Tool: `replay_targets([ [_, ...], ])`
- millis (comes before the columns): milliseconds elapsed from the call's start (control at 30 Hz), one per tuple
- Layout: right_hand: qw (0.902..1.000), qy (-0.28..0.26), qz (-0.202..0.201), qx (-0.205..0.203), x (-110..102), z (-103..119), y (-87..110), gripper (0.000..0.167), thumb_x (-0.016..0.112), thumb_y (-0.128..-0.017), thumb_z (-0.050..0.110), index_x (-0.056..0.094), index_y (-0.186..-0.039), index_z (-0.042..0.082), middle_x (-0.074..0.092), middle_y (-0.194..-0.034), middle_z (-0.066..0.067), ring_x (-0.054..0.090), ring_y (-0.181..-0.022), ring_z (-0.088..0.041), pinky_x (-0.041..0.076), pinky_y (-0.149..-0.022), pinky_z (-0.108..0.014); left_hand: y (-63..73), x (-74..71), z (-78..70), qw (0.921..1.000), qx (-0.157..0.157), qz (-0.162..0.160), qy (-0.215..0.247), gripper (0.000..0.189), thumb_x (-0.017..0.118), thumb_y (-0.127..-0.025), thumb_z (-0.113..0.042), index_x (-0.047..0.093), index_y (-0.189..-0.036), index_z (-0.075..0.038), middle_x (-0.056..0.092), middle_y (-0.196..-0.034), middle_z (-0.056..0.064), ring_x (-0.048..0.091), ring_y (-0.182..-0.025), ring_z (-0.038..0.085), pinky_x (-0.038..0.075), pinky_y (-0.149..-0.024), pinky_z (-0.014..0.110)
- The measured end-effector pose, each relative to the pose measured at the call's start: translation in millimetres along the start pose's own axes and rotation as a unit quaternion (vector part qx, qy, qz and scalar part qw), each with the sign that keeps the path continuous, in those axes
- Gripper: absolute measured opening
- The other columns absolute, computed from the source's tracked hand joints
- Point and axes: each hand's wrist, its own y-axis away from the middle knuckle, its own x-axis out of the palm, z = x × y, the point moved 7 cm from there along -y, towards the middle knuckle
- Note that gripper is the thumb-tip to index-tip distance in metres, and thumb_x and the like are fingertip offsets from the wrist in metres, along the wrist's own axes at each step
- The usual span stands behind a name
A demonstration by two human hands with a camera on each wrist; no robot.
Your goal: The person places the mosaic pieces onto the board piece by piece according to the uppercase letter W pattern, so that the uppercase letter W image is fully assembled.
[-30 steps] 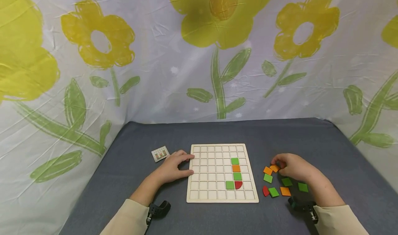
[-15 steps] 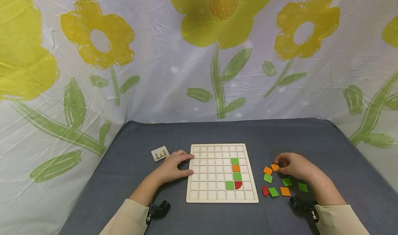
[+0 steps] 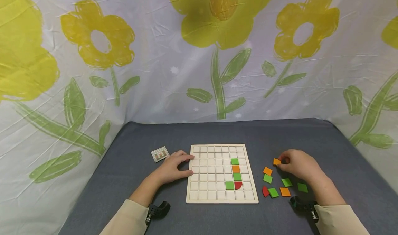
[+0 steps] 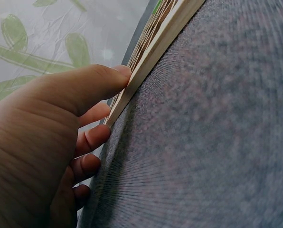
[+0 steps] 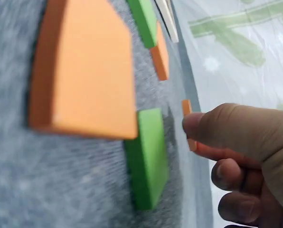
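Note:
In the head view my right hand [image 3: 297,164] pinches an orange square tile [image 3: 276,161] between thumb and fingers. The right wrist view shows that tile [image 5: 187,107] edge-on by the thumb tip, its other fingers curled loosely. My left hand [image 3: 172,167] touches the left edge of a pale wooden grid board [image 3: 207,176], thumb and index spread apart. Up close in the left wrist view, the left thumb [image 4: 91,83] lies at the board's rim [image 4: 151,61]. Green, orange and red tiles sit in the board's right part, with a red quarter-round tile [image 3: 238,185] at the lower end.
Right of the board lie loose tiles: an orange square [image 3: 267,170], a red wedge [image 3: 265,191], another orange square [image 3: 284,191] and several green squares [image 3: 286,182]. A small pattern card [image 3: 160,154] lies beyond the left hand. A flowered cloth [image 3: 161,72] hangs behind the table.
The right hand has drawn the orange tile away from the neighbouring orange one, slightly backward on the table and to the right. The left hand and board stay put.

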Motion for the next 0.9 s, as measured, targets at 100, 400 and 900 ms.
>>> replay_targets([
  [100, 0.9999, 0.003, -0.014, -0.005, -4, 3, 0.2, 0.025, 0.078, -0.089, 0.022, 0.074, -0.104, 0.003, 0.046, -0.072, -0.001, 0.043, -0.063, -0.017, 0.032, -0.059, -0.037, -0.2, 0.4, 0.4, 1.0, -0.002, 0.001, 0.001, 0.057, 0.076, -0.093, -0.041, 0.064, -0.141, -0.014, 0.058, -0.118, -0.002, 0.055, -0.109, 0.02, 0.04, -0.093, 0.05],
  [400, 0.9989, -0.014, -0.04, -0.018, -19, 34, 6.7, 0.026, 0.078, -0.085, 0.024, 0.072, -0.103, 0.005, 0.056, -0.082, -0.002, 0.048, -0.066, -0.017, 0.039, -0.06, -0.037, 0.6, -1.0, -0.3, 1.0, -0.001, -0.002, -0.003, 0.055, 0.076, -0.093, -0.041, 0.064, -0.14, -0.014, 0.059, -0.119, -0.001, 0.055, -0.109, 0.022, 0.04, -0.093, 0.052],
  [900, 0.9938, -0.084, -0.045, -0.058, -34, 87, 19.1, 0.024, 0.078, -0.086, 0.013, 0.073, -0.109, 0.006, 0.067, -0.09, 0.002, 0.048, -0.059, -0.016, 0.044, -0.056, -0.032, -0.7, 1.2, 0.9, 1.0, -0.002, 0.002, 0.003, 0.056, 0.075, -0.094, -0.041, 0.064, -0.141, -0.014, 0.059, -0.119, 0.0, 0.055, -0.11, 0.023, 0.041, -0.093, 0.052],
])
